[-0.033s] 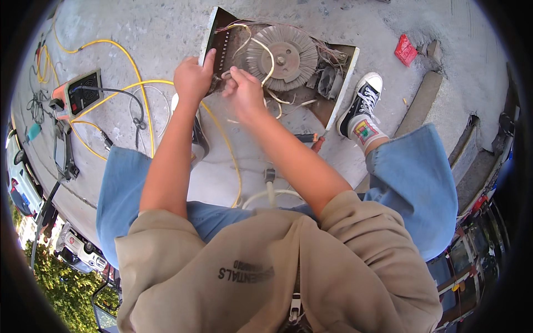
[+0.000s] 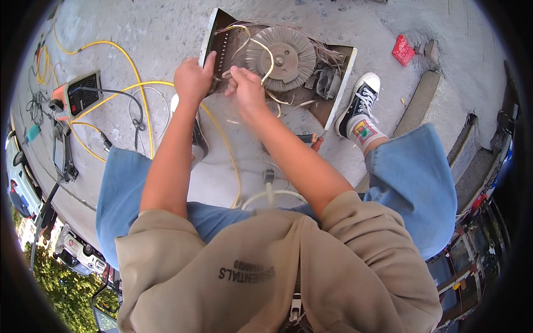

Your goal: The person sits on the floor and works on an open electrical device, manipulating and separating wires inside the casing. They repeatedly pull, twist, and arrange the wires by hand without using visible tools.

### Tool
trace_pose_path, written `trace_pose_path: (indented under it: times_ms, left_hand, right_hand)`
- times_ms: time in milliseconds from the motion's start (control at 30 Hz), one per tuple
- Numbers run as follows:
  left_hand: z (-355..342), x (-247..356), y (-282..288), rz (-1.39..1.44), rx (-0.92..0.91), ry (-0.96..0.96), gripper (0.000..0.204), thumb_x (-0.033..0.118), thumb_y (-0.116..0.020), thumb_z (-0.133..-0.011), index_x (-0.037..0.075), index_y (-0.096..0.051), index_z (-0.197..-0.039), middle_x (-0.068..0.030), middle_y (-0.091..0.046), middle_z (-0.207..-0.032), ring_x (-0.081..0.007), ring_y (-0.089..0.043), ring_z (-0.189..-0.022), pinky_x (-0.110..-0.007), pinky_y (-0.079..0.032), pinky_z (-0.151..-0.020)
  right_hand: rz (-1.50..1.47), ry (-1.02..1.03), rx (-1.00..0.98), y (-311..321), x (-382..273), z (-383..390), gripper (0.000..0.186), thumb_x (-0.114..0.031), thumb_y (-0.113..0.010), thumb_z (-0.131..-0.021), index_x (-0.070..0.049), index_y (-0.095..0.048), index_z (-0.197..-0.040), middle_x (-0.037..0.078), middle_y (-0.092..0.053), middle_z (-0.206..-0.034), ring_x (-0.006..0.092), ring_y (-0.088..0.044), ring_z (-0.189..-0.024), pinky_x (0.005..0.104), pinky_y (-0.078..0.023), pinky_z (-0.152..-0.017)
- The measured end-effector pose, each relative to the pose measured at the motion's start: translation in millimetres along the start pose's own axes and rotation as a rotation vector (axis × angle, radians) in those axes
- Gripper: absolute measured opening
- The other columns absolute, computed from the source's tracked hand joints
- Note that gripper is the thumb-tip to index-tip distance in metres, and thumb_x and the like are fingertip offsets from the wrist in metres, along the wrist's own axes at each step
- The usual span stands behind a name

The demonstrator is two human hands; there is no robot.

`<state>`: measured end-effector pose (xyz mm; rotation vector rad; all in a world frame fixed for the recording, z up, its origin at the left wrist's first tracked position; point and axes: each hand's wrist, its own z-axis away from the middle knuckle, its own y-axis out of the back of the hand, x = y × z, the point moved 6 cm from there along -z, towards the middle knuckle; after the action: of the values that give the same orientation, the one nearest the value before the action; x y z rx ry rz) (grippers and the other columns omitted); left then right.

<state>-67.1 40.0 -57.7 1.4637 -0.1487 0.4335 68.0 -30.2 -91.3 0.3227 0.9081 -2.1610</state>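
The open metal casing (image 2: 343, 89) is lying on the concrete floor (image 2: 161, 30) in front of the person, between and just beyond the feet, and its bladed fan wheel (image 2: 295, 57) is showing. The left hand (image 2: 192, 82) is resting at the casing's near left corner, its thumb pointing up along the wall; its other fingers are partly hiding, so whether they are clamping the metal, I cannot tell. The right hand (image 2: 246, 93) is closing, thumb against forefinger, and appears to be pinching a slim grey piece (image 2: 226, 74) whose far end is pointing toward the left hand; what it is exactly is too small to tell. For working well here, the left hand should be bracing the corner firmly while the right is gripping the grey piece near its end and keeping it in line, and both should be staying clear of the thin sheet edges and not be tugging the pale yellow cable (image 2: 271, 58) crossing the fan wheel. A red-handled tool (image 2: 317, 144) is lying near the casing's lower right corner, within easy reach. As for writing, dark printed lettering is running upside down across the tan top (image 2: 194, 272); the sock (image 2: 363, 132) is carrying a coloured patch, and the red wrapper (image 2: 403, 50) is showing nothing legible.
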Motion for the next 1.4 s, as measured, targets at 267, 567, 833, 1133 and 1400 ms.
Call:
trace_pose_path:
  times_ms: [267,567,833,1133,1400]
  left_hand:
    - [-2,1,1,0.005,-0.107,-0.024,0.046,0.045,-0.066,-0.080,0.000,-0.066,-0.071,-0.0221,-0.064,-0.077,-0.0406,-0.062,-0.074,-0.047,-0.049,-0.067]
    - [-4,-4,3,0.027,-0.151,0.004,0.041,0.042,-0.067,-0.080,0.001,-0.069,-0.076,-0.0204,-0.064,-0.079,-0.0407,-0.062,-0.077,-0.046,-0.049,-0.069]
    - [-6,-6,5,0.117,-0.177,-0.012,0.040,0.041,-0.066,-0.081,0.001,-0.069,-0.077,-0.0213,-0.064,-0.078,-0.0408,-0.061,-0.076,-0.046,-0.048,-0.069]
    - [-5,-5,4,0.142,-0.172,0.001,0.039,0.039,-0.068,-0.080,0.000,-0.069,-0.075,-0.0218,-0.063,-0.077,-0.0414,-0.061,-0.075,-0.046,-0.048,-0.068]
    - [-5,-8,-2,0.094,-0.125,-0.020,0.041,0.041,-0.066,-0.081,0.000,-0.068,-0.075,-0.0216,-0.064,-0.076,-0.0414,-0.061,-0.075,-0.047,-0.049,-0.069]
  right_hand:
    - [0.933,0.707,0.065,-23,-91,-19,0.024,-0.004,-0.064,-0.076,0.003,-0.060,-0.099,0.018,-0.066,-0.083,0.0327,-0.065,-0.076,0.0413,-0.052,-0.070]
    - [1.258,0.857,-0.008,-48,-118,-80,0.025,-0.006,-0.061,-0.078,0.001,-0.065,-0.101,0.020,-0.066,-0.101,0.0395,-0.062,-0.094,0.0440,-0.049,-0.088]
    - [1.691,0.675,-0.240,-64,-95,-82,0.025,-0.023,-0.060,-0.081,-0.005,-0.070,-0.095,0.016,-0.069,-0.097,0.0372,-0.062,-0.092,0.0420,-0.050,-0.087]
    - [1.531,0.588,-0.191,-54,-101,-70,0.026,-0.028,-0.059,-0.086,-0.004,-0.070,-0.086,0.019,-0.068,-0.084,0.0378,-0.063,-0.086,0.0466,-0.050,-0.079]
    - [1.564,0.775,-0.075,-58,-108,-74,0.022,-0.026,-0.061,-0.086,-0.006,-0.070,-0.083,0.017,-0.068,-0.081,0.0375,-0.065,-0.080,0.0468,-0.052,-0.073]
